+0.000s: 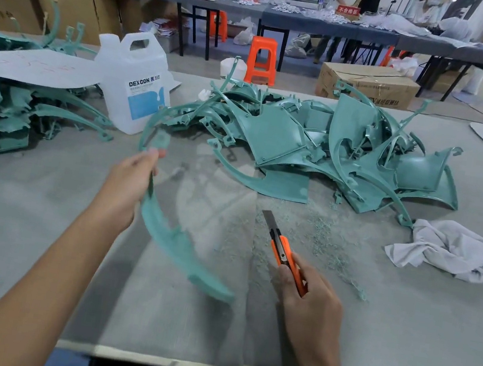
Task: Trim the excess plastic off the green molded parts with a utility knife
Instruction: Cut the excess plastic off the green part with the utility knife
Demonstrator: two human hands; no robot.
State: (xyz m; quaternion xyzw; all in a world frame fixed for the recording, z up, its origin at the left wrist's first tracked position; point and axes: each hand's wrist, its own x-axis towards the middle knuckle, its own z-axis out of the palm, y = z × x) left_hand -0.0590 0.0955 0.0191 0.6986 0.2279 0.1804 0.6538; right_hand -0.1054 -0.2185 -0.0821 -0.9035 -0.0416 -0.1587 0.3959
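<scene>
Item 1: curved green part (163,234), blurred, hanging above the worktop (36,246) at centre-left of the frame. Its long axis is running from upper left to lower right. The left hand (131,179) is clamping its upper end.

Item 2: utility knife (284,252), blade out and pointing to the upper left, gripped by the right hand (307,299). The part's free lower end is lying just left of this hand, apart from the blade.

Item 3: pile of green parts (318,144), upper centre, beyond both hands.
</scene>
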